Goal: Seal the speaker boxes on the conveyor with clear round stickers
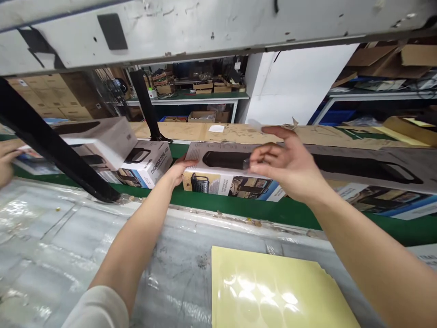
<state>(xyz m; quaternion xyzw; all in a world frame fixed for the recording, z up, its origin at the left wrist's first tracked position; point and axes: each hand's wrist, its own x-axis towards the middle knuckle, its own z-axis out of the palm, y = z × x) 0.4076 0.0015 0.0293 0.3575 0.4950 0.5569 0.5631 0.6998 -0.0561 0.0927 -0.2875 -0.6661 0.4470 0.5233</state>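
A printed product carton [211, 164] lies at 12 o'clock on the green counter [293, 212]. The left hand's fingers [180, 167] touch its near end, though any grip cannot be told. The right hand [287, 164] hovers above, fingers parted, holding nothing visible. A second carton [145, 164] sits at 11 o'clock.

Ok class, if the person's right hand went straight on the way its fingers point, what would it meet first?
The right hand would probably meet the printed carton, at the dark band on top; depth is unclear.
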